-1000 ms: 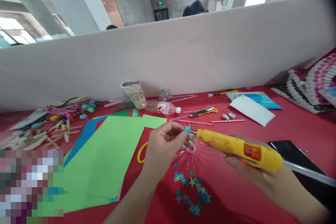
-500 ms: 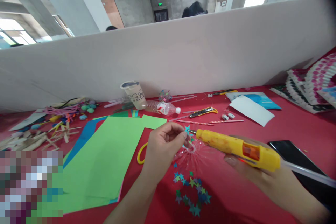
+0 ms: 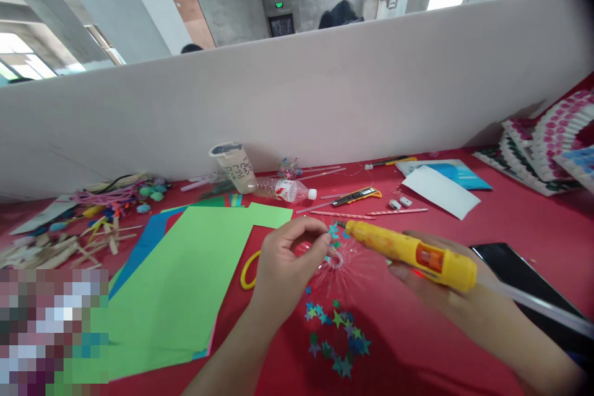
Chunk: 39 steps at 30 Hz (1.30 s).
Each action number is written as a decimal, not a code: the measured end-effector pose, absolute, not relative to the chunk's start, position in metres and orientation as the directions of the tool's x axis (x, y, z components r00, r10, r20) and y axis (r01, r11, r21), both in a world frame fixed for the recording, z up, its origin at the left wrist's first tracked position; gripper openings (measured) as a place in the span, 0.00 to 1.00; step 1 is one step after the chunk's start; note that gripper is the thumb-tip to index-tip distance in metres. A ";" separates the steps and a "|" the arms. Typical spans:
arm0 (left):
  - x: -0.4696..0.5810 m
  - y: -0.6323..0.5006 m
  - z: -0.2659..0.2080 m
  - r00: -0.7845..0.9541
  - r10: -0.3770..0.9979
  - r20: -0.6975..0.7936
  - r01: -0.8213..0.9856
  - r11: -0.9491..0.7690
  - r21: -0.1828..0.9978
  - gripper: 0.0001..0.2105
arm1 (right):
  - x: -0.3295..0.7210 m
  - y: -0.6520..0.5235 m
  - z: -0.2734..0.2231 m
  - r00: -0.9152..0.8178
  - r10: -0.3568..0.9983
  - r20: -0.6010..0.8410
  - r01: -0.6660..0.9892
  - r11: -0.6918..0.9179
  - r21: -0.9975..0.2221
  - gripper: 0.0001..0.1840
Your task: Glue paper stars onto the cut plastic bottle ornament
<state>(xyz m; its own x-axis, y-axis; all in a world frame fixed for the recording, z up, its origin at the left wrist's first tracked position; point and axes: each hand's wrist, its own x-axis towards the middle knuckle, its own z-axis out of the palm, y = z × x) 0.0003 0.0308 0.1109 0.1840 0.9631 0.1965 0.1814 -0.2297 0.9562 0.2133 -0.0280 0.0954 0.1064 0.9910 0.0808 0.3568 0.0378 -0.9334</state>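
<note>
My left hand (image 3: 291,260) is closed in a pinch on a small blue star (image 3: 333,231) at its fingertips. Just below the fingers lies a clear plastic piece (image 3: 346,272) with a ring-shaped neck and thin strips fanning outward; whether the hand touches it I cannot tell. My right hand (image 3: 431,288) is wrapped round a yellow hot glue gun (image 3: 394,244), a clear glue stick (image 3: 533,306) poking out of its back. The gun's metal nozzle points left, close to the star. Nearer to me, several blue, green and purple stars (image 3: 341,318) lie loose on the red table.
Left of my hands are green paper sheets (image 3: 180,284) and yellow scissor handles (image 3: 247,272). Behind stand a paper cup (image 3: 236,170) and a lying plastic bottle (image 3: 283,190), with a utility knife (image 3: 355,197). A phone (image 3: 515,272) lies by my right arm.
The glue gun's nozzle has drawn slightly right and back from the star. My left hand stays almost where it was, and the whole view has shifted a little.
</note>
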 end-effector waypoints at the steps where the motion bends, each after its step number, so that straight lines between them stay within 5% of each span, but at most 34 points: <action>1: 0.000 0.031 0.111 0.180 0.968 0.174 0.154 -0.203 0.967 0.02 | 0.214 -0.026 0.097 0.148 0.987 0.056 0.355 0.000 -0.935 0.13; 8: -0.004 0.042 0.108 0.234 0.970 0.060 -0.008 -0.059 0.998 0.02 | 0.247 0.010 0.065 0.203 0.970 -0.134 0.106 -0.158 -0.982 0.11; 10: -0.003 0.045 0.105 0.264 0.964 0.019 -0.005 -0.018 1.000 0.03 | 0.255 0.018 0.045 0.213 0.958 -0.189 0.229 -0.238 -0.944 0.15; 12: -0.002 0.046 0.101 0.293 0.956 -0.034 0.016 0.031 0.999 0.04 | 0.260 0.023 0.025 0.207 0.949 -0.239 0.537 -0.314 -0.783 0.22; 18: 0.003 0.046 0.093 0.377 0.916 -0.138 0.122 0.098 0.988 0.05 | 0.261 0.026 -0.003 0.243 0.927 -0.287 0.811 -0.357 -0.465 0.26; 28: 0.012 0.044 0.090 0.462 0.864 -0.198 0.214 0.108 0.971 0.04 | 0.257 0.023 0.013 0.240 0.952 -0.192 0.964 -0.257 -0.071 0.22; 34: 0.010 0.045 0.094 0.465 0.861 -0.207 0.214 0.118 0.970 0.04 | 0.241 0.001 0.042 -0.091 0.971 -0.221 0.995 0.081 -0.052 0.15; 39: 0.010 0.044 0.095 0.463 0.862 -0.206 0.213 0.118 0.970 0.03 | 0.233 -0.005 0.034 -0.062 0.951 -0.302 0.998 0.067 0.005 0.14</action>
<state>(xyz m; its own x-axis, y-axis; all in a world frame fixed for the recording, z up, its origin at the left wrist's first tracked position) 0.0100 0.0443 0.0950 0.4626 0.8623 -0.2060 0.2130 0.1175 0.9700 0.2331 -0.0046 0.0340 -0.0623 0.9513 -0.3018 0.9977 0.0670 0.0053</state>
